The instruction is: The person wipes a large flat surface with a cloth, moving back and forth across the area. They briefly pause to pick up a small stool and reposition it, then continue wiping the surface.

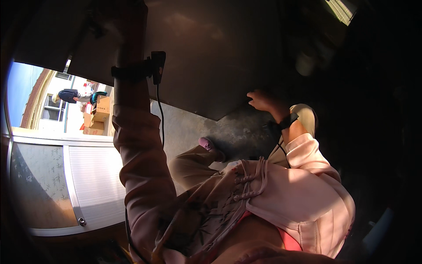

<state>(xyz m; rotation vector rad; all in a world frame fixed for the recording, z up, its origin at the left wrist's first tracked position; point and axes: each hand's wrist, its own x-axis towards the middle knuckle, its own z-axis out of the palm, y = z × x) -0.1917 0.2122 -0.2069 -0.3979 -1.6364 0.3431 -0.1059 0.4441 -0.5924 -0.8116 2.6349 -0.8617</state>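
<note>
My left arm reaches up the left side of the view, in front of a large dark flat panel (211, 66). My left hand (127, 19) is sunk in deep shadow near the top edge; its fingers and anything in them cannot be made out. A black strapped device (159, 67) with a cable sits on that forearm. My right hand (261, 100) hangs by my knee, just right of the panel's lower corner. Its fingers are slightly curled and apart, with nothing visible between them. Another black strap (288, 121) circles the right wrist.
A white-framed door (67, 184) with ribbed and leaf-patterned panels stands at left. Outside are a person (68, 95) in a dark jacket, cardboard boxes (95, 127) and a building. Concrete floor (184, 122) lies below; a pale rounded object (305, 64) shows dimly at upper right.
</note>
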